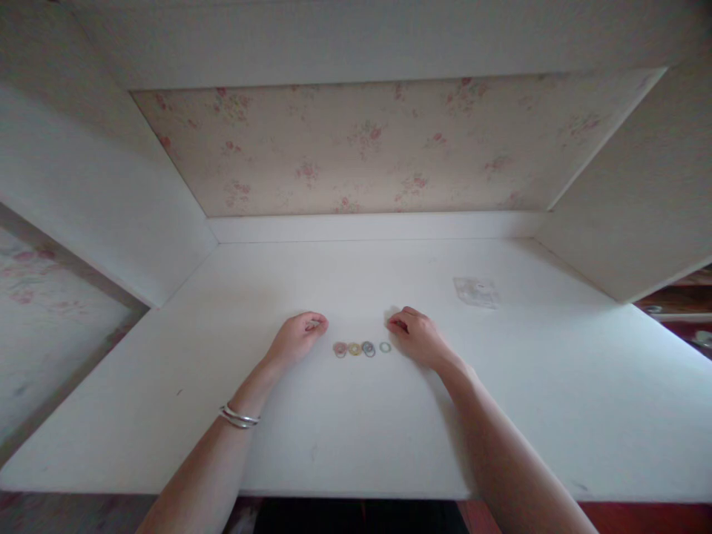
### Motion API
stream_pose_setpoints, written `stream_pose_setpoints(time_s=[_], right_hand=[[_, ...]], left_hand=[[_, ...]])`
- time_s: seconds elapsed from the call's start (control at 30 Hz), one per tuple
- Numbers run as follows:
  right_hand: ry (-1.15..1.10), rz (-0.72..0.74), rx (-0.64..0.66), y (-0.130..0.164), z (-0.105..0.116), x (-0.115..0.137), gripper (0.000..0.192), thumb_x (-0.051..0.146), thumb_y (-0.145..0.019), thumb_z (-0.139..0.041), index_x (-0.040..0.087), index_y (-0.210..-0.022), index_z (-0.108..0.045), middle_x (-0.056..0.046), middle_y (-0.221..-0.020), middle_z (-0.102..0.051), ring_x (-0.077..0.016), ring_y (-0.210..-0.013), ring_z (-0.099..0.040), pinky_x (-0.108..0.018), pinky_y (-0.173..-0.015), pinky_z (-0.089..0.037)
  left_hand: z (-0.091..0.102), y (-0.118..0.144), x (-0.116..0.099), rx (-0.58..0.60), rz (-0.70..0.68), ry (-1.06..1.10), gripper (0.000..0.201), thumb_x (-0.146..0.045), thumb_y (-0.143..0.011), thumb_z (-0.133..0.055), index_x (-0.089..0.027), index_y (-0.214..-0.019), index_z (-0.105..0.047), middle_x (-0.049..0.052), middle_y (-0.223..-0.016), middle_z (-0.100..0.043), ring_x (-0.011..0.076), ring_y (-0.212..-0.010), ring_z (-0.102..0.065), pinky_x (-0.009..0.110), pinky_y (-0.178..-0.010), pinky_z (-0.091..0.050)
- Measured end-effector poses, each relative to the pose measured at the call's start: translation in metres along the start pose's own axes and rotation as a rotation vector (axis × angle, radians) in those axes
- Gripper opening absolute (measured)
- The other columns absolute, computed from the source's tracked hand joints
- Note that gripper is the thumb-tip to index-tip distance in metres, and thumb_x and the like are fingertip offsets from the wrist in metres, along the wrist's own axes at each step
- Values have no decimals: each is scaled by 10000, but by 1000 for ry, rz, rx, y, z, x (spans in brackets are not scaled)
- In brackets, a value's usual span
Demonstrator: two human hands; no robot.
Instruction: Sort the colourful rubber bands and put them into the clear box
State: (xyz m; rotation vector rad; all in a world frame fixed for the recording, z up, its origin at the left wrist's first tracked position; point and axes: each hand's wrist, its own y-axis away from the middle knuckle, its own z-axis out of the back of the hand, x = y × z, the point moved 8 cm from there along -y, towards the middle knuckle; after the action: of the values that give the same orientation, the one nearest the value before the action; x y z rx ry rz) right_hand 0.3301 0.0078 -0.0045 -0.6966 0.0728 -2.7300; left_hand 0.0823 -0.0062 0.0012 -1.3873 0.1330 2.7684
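Observation:
A row of several small flat rings lies on the white desk between my hands. From the left come a pinkish ring overlapping a paler one [340, 349], a yellow ring [354, 348], a dark grey-blue ring [368, 348] and, slightly apart, a pale silver ring [386, 347]. My left hand [300, 334] is beyond the row's left end, thumb and fingertips pinched together; whether something thin is between them is too small to tell. At the right end, my right hand [414, 334] rests close to the desk with curled fingers, their tips partly hidden. Neither hand touches the row.
A crumpled clear plastic bag [477, 292] lies on the desk [356, 437] behind my right hand. White side panels [617, 200] and a low back ledge [378, 226] enclose the far side, with floral wallpaper [356, 148] behind.

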Motion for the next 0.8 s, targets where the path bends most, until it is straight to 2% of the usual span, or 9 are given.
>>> stream_pose_setpoints(time_s=[0.17, 0.33, 0.43, 0.53, 0.8], right_hand=[[64, 6, 7, 0, -1, 4, 241, 253, -898, -427, 204, -845, -657, -35, -867, -620, -134, -741, -558, -244, -675, -348], [-184, 34, 25, 3, 3, 5, 229, 304, -878, -455, 189, -778, -626, -9, -764, -584, -117, -672, -514, -227, -626, -351], [-346, 84, 183, 10, -2, 10, 246, 351, -871, -462, 187, -754, -602, 25, -653, -512, -101, -588, -441, -212, -538, -312], [-386, 159, 313, 17, -5, 18, 233, 343, -867, -472, 186, -761, -608, 35, -638, -494, -93, -574, -412, -206, -521, -291], [-313, 214, 285, 15, -1, 25, 204, 281, -853, -487, 187, -754, -639, 17, -689, -573, -91, -590, -459, -209, -549, -317]], left_hand=[[0, 0, -2, 2, -9, 0, 360, -485, -793, -532, -174, -915, -665, 57, -895, -724, 204, -856, -669, 292, -767, -490], [0, 0, -1, 4, -16, 19, 369, -493, -799, -526, -173, -922, -662, 59, -912, -724, 202, -863, -670, 293, -788, -489], [0, 0, -1, 7, -10, 20, 373, -491, -804, -519, -172, -938, -659, 58, -923, -723, 199, -865, -668, 289, -781, -488], [-1, 0, 0, 13, -6, 12, 378, -494, -802, -522, -170, -942, -657, 59, -910, -723, 199, -841, -666, 285, -747, -486], [0, 0, 0, 11, -10, 7, 383, -491, -807, -525, -159, -948, -654, 65, -879, -716, 202, -823, -659, 288, -736, -470]])
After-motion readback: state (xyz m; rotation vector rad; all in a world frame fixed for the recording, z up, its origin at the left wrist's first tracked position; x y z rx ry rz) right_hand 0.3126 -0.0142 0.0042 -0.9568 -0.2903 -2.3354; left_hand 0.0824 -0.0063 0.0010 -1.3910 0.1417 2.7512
